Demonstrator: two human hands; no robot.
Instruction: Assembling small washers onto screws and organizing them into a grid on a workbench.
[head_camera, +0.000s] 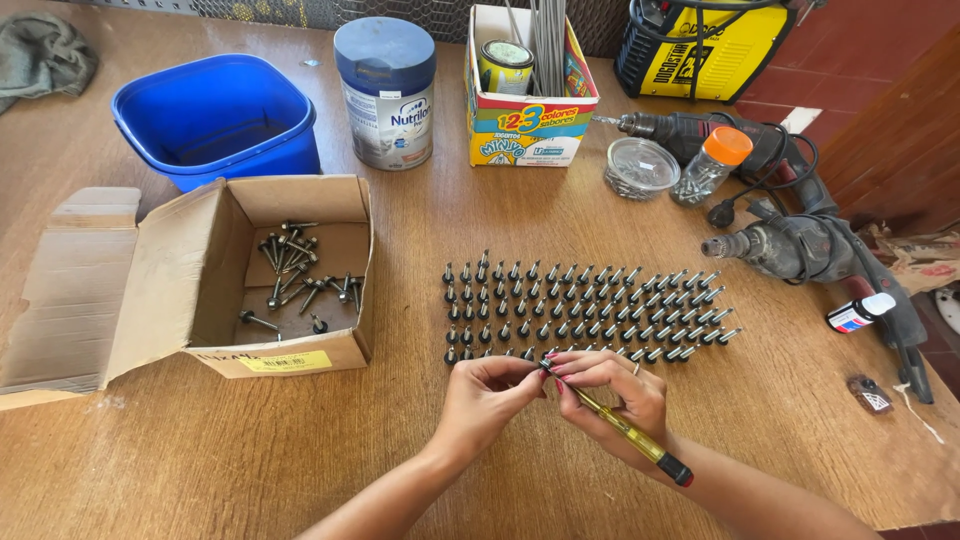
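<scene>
You are mid-way through working on one screw (545, 366): your left hand (482, 392) pinches it at the fingertips, closed on it, while your right hand (612, 392) grips a yellow-handled screwdriver (625, 432) with its tip at the screw. This happens at the near edge of the rows of upright screws (580, 305) standing on the table (200, 460). By my reading, the next move calls for keeping the tip seated on the small screw, then standing it in the nearest row without toppling its neighbours.

To the left, an open cardboard box (290, 350) holds loose screws. Far behind stand a blue bucket (215, 120) and a tall tin (386, 92); two power drills (790, 245) lie at the right. The table is worn brown wood; red floor tiles show at the far right.
</scene>
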